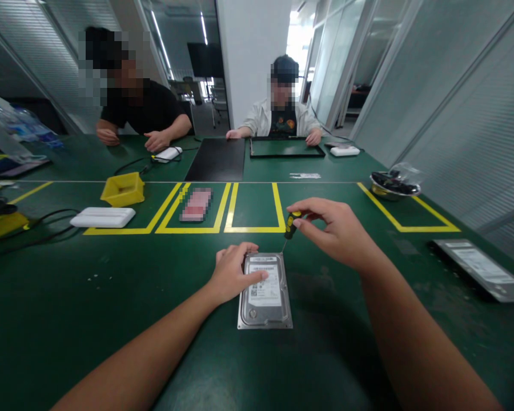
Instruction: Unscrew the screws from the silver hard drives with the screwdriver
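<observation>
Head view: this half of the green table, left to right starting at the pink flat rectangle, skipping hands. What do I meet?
Pink flat rectangle → silver rectangular metal hard drive → yellow-and-black screwdriver → round shallow bowl of dark items → second silver hard drive.

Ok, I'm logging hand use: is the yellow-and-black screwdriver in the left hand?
No, the right hand holds the yellow-and-black screwdriver, while the left hand rests on the silver rectangular metal hard drive.

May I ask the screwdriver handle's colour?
The screwdriver handle is black and yellow in the head view.
</observation>
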Motion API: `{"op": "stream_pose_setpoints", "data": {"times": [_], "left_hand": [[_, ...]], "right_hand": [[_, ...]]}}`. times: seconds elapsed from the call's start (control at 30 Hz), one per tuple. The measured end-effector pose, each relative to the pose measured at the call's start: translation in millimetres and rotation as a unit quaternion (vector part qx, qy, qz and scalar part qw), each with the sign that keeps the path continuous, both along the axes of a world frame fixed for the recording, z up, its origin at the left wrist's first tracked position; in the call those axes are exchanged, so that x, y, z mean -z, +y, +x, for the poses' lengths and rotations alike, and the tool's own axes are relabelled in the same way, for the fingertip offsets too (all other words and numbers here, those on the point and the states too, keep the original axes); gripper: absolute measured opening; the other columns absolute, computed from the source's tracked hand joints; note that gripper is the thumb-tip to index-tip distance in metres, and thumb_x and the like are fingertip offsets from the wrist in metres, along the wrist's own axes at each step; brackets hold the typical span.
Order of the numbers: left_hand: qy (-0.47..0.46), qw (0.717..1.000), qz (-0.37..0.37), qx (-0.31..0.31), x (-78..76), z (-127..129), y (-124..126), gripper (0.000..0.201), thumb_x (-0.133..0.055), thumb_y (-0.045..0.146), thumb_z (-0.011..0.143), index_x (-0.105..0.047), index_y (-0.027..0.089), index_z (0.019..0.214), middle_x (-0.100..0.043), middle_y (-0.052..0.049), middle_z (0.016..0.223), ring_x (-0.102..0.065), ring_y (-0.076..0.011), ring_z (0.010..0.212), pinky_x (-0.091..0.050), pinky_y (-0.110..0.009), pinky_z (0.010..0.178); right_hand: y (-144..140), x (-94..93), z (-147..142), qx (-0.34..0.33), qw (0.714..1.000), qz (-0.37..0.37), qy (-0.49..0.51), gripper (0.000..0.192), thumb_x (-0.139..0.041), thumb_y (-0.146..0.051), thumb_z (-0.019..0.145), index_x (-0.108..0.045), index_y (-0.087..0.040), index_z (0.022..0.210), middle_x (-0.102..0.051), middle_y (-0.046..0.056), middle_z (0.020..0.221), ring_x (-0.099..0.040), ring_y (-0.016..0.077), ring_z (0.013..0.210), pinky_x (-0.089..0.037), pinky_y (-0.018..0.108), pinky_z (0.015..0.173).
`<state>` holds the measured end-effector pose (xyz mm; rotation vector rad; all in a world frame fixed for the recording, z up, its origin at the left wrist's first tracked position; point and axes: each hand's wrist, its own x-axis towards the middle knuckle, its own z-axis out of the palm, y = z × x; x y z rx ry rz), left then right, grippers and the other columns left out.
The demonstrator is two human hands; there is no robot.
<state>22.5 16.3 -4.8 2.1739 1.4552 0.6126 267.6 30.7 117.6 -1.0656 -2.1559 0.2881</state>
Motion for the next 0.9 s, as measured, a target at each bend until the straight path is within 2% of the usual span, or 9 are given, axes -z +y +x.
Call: {"op": "stream_pose_setpoints", "data": {"times": [0.13,0.3,0.6,0.9], "left_hand": [[0.000,1.000,0.000,0.001,0.0,0.4,0.1,0.058,-0.069,0.060,0.075,-0.053,0.027,0.120,-0.065,-0.003,0.119,-0.055,-0.0295,0.110,-0.032,-0.045,0.095],[-0.002,1.000,0.001,0.000,0.4,0.4,0.5,0.057,-0.069,0.060,0.075,-0.053,0.028,0.120,-0.065,-0.003,0.119,-0.055,-0.0290,0.110,-0.032,-0.044,0.095],[-0.003,1.000,0.002,0.001,2.7,-0.1,0.8,0.057,-0.070,0.059,0.075,-0.053,0.028,0.120,-0.065,-0.002,0.118,-0.055,-0.0283,0.109,-0.031,-0.044,0.094],[-0.004,1.000,0.000,0.000,1.6,0.1,0.2,0.057,-0.070,0.059,0.075,-0.053,0.028,0.120,-0.064,-0.002,0.117,-0.055,-0.0282,0.109,-0.031,-0.044,0.095]], "right_hand": [[3.1,3.7,-1.5,-0.032,0.999,0.013,0.025,0.017,-0.064,-0.023,0.088,-0.069,-0.016,0.103,-0.066,0.006,0.103,-0.063,0.0152,0.090,-0.053,0.026,0.075],[5.8,8.5,-2.8,-0.026,0.998,0.041,0.037,0.012,-0.067,-0.023,0.087,-0.069,-0.017,0.097,-0.066,0.004,0.094,-0.061,0.0146,0.086,-0.052,0.026,0.073],[2.2,4.9,-2.0,0.001,0.999,0.037,0.018,0.019,-0.064,-0.017,0.086,-0.068,-0.015,0.104,-0.070,0.003,0.098,-0.063,0.0134,0.081,-0.051,0.026,0.072],[3.5,8.2,-4.5,-0.019,0.999,0.037,0.024,0.018,-0.063,-0.021,0.087,-0.067,-0.016,0.104,-0.068,0.004,0.100,-0.063,0.0147,0.086,-0.052,0.027,0.073]]}}
